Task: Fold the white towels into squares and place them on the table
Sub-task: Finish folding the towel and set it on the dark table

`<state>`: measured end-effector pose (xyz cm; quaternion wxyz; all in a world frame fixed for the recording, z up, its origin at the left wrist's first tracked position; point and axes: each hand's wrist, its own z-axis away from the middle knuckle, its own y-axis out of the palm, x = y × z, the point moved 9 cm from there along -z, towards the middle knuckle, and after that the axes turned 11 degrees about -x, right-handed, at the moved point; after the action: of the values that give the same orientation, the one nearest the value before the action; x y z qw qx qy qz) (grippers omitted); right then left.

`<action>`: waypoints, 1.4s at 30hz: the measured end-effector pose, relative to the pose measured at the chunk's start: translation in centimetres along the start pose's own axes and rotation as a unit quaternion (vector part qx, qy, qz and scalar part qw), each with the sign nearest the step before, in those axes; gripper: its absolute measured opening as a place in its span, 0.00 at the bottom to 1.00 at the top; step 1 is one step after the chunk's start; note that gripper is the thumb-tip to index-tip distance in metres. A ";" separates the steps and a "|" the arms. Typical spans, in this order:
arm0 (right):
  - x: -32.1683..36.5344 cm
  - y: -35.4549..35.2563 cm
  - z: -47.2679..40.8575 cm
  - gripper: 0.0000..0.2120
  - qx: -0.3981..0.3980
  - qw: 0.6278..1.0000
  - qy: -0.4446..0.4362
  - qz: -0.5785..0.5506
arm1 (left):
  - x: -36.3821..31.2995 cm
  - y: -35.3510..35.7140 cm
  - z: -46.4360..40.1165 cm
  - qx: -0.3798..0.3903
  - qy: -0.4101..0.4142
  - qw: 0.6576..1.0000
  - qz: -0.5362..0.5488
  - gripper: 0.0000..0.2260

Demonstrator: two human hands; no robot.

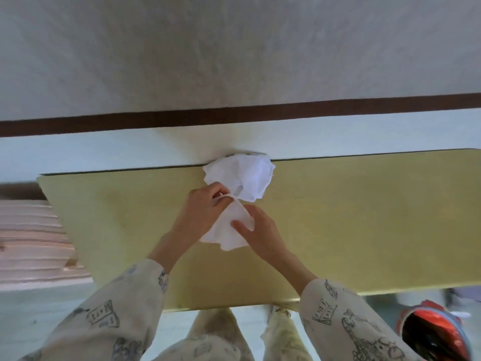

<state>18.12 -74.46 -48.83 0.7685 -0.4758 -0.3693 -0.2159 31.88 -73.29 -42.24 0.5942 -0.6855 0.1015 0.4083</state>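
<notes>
**Towel mid-fold, pile still bunched behind it**

Wall (234,48) fills the whole top half, pale and textured, with a dark stripe (234,114) running across it low down. Next biggest is the table (364,217), yellowish, its far edge right against the wall. Patterned sleeves (117,308) come in from the bottom. Off to the left there's a pinkish ribbed surface (31,238), and a red shiny thing (434,332) sits bottom right, too blurry to name. A crumpled pile (244,175) of white cloth sits at the table's far edge, just beyond the hands. Nearer, the towel (223,230) lies on the table between both hands. Left hand (203,204) pinches its upper edge with curled fingers; right hand (257,227) presses it flat, fingers straight.
</notes>
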 end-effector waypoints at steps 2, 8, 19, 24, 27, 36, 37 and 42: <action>-0.2 -3.5 0.3 0.12 -0.024 0.998 -0.034 0.038 | -2.0 0.0 0.8 -0.020 -0.011 1.000 -0.006 0.06; -4.0 -14.7 0.6 0.12 0.000 0.995 -0.061 0.083 | -5.3 3.6 2.8 0.063 0.003 0.993 -0.105 0.03; -4.7 -28.0 -1.6 0.13 -0.079 0.984 -0.084 0.136 | -11.9 3.0 0.8 -0.013 0.029 0.995 -0.090 0.06; -2.9 -33.0 -1.1 0.10 -0.206 0.970 -0.120 0.037 | -14.7 1.1 -0.5 -0.091 0.095 0.989 -0.061 0.06; -4.2 -33.2 -0.3 0.09 -0.208 0.972 -0.110 0.025 | -14.2 1.8 0.4 -0.102 0.118 0.986 -0.055 0.06; -19.8 -23.2 3.8 0.13 -0.011 0.987 0.019 0.160 | -3.5 14.8 8.7 0.135 -0.001 0.987 -0.088 0.09; -21.6 -22.1 4.4 0.13 0.013 0.983 0.036 0.177 | -2.3 16.3 10.0 0.170 -0.024 0.981 -0.089 0.09; -26.0 -19.5 6.4 0.14 0.051 0.978 0.101 0.174 | 0.5 19.6 12.6 0.225 -0.121 0.965 -0.066 0.09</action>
<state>-13.99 -78.17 -56.00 0.8510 -0.4686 -0.2116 -0.1069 14.43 -67.15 -56.40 0.7668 -0.4849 0.0722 0.4144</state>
